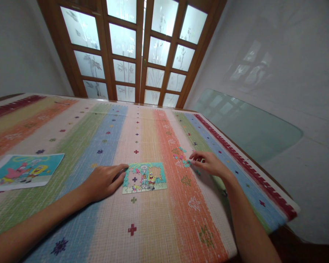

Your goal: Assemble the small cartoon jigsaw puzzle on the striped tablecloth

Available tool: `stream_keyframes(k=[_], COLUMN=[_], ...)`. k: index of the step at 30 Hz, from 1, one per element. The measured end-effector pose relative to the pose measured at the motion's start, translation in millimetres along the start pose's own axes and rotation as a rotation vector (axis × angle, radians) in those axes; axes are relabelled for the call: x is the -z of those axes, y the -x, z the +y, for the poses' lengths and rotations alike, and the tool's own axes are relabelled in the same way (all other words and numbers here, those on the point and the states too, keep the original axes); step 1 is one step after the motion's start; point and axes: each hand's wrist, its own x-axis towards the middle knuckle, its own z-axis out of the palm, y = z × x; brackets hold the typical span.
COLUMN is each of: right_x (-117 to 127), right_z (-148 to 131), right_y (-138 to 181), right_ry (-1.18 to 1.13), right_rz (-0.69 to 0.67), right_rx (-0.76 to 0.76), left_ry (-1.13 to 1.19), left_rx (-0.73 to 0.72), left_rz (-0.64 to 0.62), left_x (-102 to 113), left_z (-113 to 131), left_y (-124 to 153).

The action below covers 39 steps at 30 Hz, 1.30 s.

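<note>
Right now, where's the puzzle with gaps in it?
In the head view, the puzzle lies below centre on the striped tablecloth, between the left hand at its left edge and loose pieces to its right.

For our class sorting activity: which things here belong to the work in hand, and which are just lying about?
Belongs:
- half-filled puzzle, beside the left hand
- loose pieces, at the right hand's fingertips
- printed picture, probably, since its characters match the puzzle

Just there:
- striped tablecloth, underneath
- wooden doors
- pale green panel by the wall
</note>
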Motion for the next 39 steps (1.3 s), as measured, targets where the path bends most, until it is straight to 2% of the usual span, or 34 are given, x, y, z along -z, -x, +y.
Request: stream_keyframes(k=[4, 8, 11, 14, 25, 32, 39], right_x=[-28, -66, -89, -101, -106, -103, -107], right_z=[-24, -52, -68, -77, -76, -80, -84], right_y=[-6, -8, -7, -5, -4, -3, -2], right_ry=[-0.206, -0.452, -0.556, -0.563, -0.155, -0.052, -0.050], right_rz=[-0.029, -0.126, -0.200, -0.202, -0.028, 0.019, 0.026], right_rx=[0.065, 0.062, 0.072, 0.058, 0.245, 0.326, 0.374], left_ry=[-0.009, -0.015, -0.021, -0.005, -0.051, -0.034, -0.015], left_rx=[-0.018, -0.038, -0.036, -0.033, -0.058, -0.057, -0.044], left_rz=[-0.008, 0.004, 0.002, -0.008, 0.025, 0.019, 0.008], left_x=[1, 1, 1, 0, -4, -2, -4], left_z=[0, 0, -1, -1, -1, -1, -4], left_y=[0, 0, 0, 1, 1, 2, 3])
